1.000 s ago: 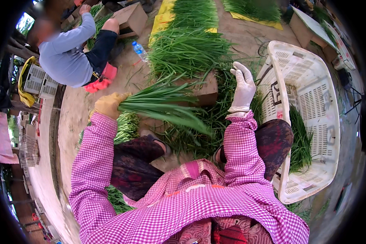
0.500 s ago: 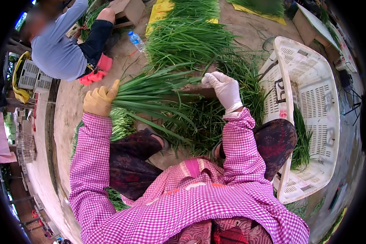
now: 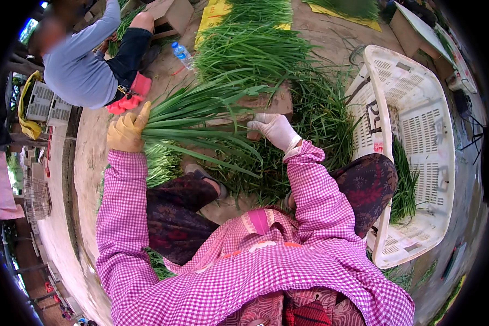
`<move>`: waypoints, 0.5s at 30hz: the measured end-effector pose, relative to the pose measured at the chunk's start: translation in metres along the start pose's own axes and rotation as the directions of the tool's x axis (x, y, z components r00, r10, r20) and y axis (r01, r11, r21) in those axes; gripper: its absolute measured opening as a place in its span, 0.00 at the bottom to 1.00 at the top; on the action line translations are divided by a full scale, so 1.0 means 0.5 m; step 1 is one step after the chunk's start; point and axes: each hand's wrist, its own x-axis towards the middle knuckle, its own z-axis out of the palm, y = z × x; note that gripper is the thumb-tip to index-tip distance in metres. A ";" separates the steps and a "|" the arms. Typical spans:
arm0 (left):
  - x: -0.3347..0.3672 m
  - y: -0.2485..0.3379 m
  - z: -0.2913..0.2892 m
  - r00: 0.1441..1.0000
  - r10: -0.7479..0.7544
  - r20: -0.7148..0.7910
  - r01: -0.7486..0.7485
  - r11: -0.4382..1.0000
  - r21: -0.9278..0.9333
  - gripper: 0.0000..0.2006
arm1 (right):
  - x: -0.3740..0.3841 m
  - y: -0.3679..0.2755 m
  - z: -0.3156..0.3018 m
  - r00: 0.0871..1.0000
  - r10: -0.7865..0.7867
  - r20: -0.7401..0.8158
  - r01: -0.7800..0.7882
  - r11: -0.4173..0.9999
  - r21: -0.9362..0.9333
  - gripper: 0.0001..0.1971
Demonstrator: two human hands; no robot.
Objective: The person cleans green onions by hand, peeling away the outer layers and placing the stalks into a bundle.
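Observation:
In its yellow glove, my left hand (image 3: 127, 129) is closed around the lower ends of a bunch of garlic chives (image 3: 193, 122). The long green leaves fan out toward the right. At the leaf tips is my right hand (image 3: 277, 131) in a white glove, its thumb and fingers drawn together. Whether a leaf is pinched there is too small to make out. A pile of loose, tangled chive leaves (image 3: 323, 117) lies below and beyond the right hand. Behind the held leaves a brown block (image 3: 282, 103) partly shows. More chives (image 3: 163, 165) lie beneath my left hand.
A white plastic crate (image 3: 383, 98) with some chives inside stands to my right. Chives in a thick layer (image 3: 250, 51) cover a yellow sheet (image 3: 214, 15) ahead. A water bottle (image 3: 182, 54) stands near it. Another person (image 3: 81, 68) sits at the far left.
My right hand has moved left and slightly nearer to me, closer to the bunch. My left hand has shifted slightly left, still gripping the chives.

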 end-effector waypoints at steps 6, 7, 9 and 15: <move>-0.013 -0.013 0.006 0.997 -0.055 0.045 0.059 0.994 -0.091 0.36 | -0.008 -0.026 -0.028 0.935 -0.188 -0.300 0.341 0.707 0.620 0.12; -0.017 -0.019 0.008 0.995 -0.067 0.078 0.075 0.992 -0.103 0.37 | -0.003 -0.021 -0.036 0.919 -0.148 -0.365 0.359 0.696 0.621 0.12; -0.023 -0.028 0.011 0.988 -0.085 0.125 0.100 0.987 -0.122 0.39 | -0.008 -0.020 -0.060 0.921 -0.126 -0.368 0.294 0.845 0.446 0.11; -0.017 -0.024 0.010 0.986 -0.096 0.139 0.107 0.992 -0.071 0.38 | 0.005 0.018 -0.051 0.996 -0.046 -0.079 0.055 0.991 0.121 0.20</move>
